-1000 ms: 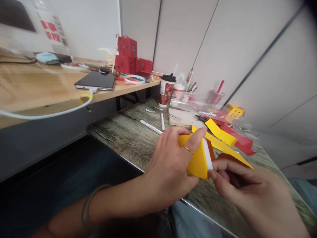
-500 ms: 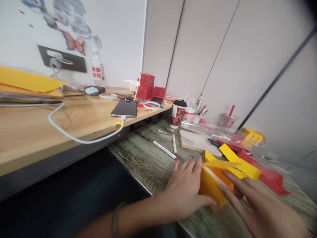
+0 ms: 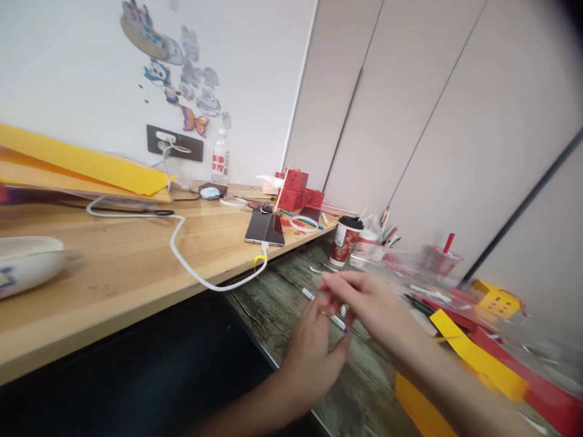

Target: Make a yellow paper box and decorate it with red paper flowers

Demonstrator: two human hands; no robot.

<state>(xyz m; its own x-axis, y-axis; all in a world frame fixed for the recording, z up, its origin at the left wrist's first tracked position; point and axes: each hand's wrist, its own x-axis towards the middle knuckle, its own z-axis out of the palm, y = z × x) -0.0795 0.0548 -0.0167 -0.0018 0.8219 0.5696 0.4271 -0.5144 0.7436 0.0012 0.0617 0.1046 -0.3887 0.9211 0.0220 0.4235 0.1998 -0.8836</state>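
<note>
My left hand (image 3: 314, 355) rests on the grey wood-grain table (image 3: 268, 303) with its fingers spread and a ring on one of them; it holds nothing. My right hand (image 3: 364, 300) reaches across above it, smeared by motion, just over a white marker pen (image 3: 309, 295) that lies on the table. I cannot make out its fingers. The yellow folded paper (image 3: 416, 403) lies on the table under my right forearm, apart from both hands. A yellow paper strip (image 3: 478, 358) lies to the right of it.
A higher wooden desk (image 3: 113, 273) on the left carries a phone (image 3: 264, 227) on a white cable (image 3: 195, 274), red paper boxes (image 3: 296, 188), a bottle (image 3: 219, 161) and a white bowl (image 3: 27, 261). A coffee cup (image 3: 345, 241), pens and red paper crowd the table's back.
Both hands have let go of the yellow folded paper, which now lies on the table. My right hand has swung left over the marker pen. The view has turned left.
</note>
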